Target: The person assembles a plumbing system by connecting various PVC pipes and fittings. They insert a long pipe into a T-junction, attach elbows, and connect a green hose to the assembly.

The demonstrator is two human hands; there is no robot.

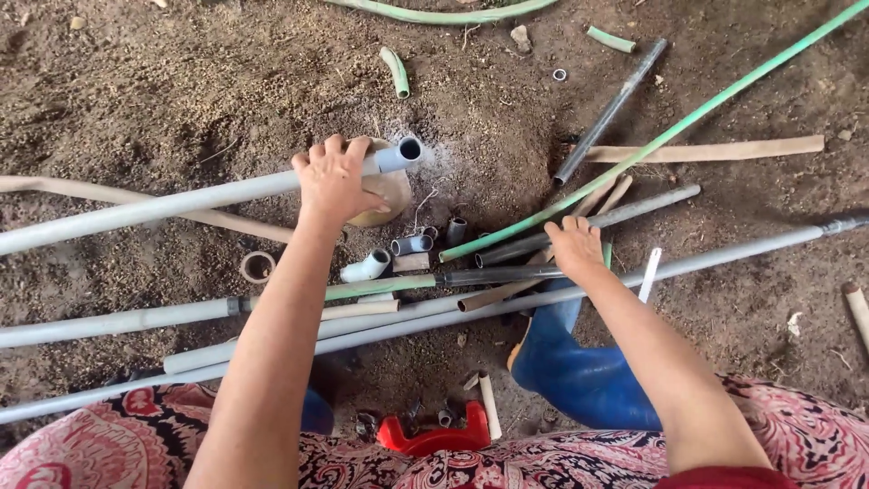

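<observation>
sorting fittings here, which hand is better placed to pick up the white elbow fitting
Left. The left hand rests on the grey pipe just above the white elbow fitting; the right hand lies farther off on the dark pipes.

Two hands (333,181), one blue boot (579,367), one red tool (433,436), one tape ring (257,266), one grey elbow fitting (367,267)

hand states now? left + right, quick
Left hand: closed around the grey pipe.
Right hand: fingers down on the dark pipes; grip cannot be told.
</observation>
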